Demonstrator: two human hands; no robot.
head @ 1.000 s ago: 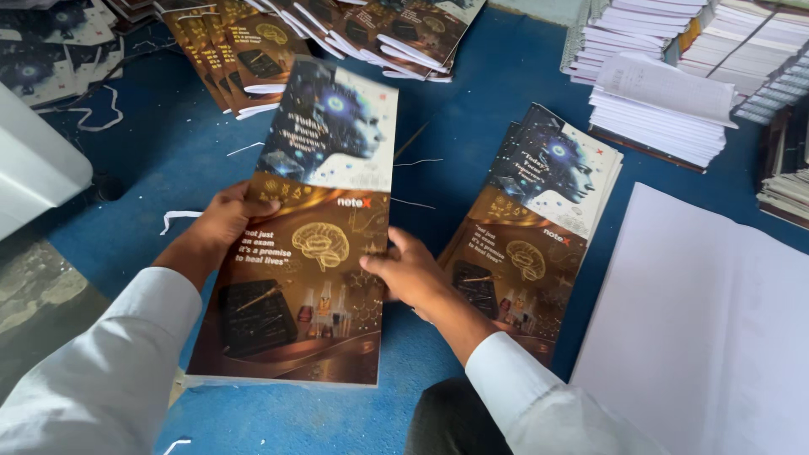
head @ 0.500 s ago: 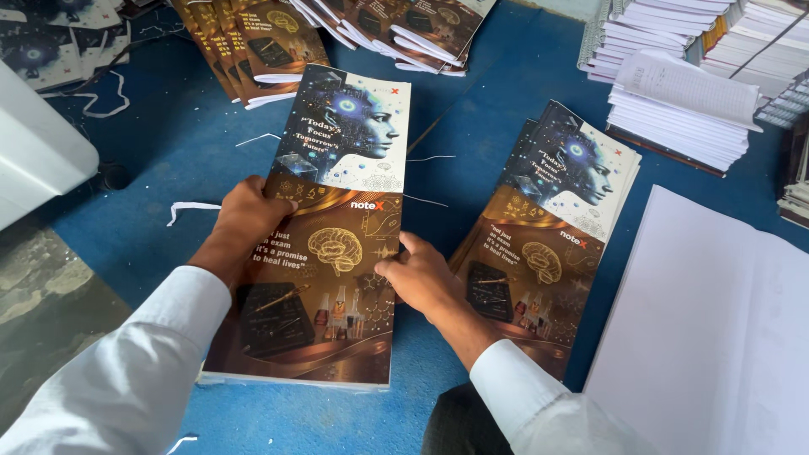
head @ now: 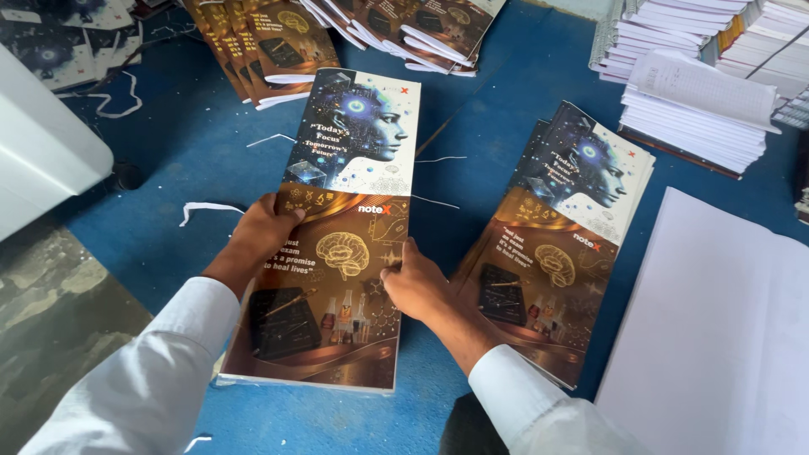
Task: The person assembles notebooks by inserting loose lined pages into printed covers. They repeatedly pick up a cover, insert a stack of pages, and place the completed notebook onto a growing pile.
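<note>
A tall glossy notebook cover (head: 337, 236), dark blue and white at the top and brown below with a brain picture, lies lengthwise before me on a blue mat (head: 168, 185). My left hand (head: 261, 236) grips its left edge, thumb on top. My right hand (head: 413, 286) grips its right edge at about the middle. Both arms wear white sleeves. Just to the right lies a stack of the same covers (head: 560, 244), slightly fanned and apart from my right hand.
More of these covers (head: 354, 25) are spread along the back of the mat. Stacks of white paper blocks (head: 699, 93) stand at the back right. A large white sheet pile (head: 716, 337) lies at the right. A white machine part (head: 42, 160) is at the left. Thin paper strips (head: 206, 209) litter the mat.
The cover between my hands has shifted slightly forward and straightened. Both hands kept their hold on its edges.
</note>
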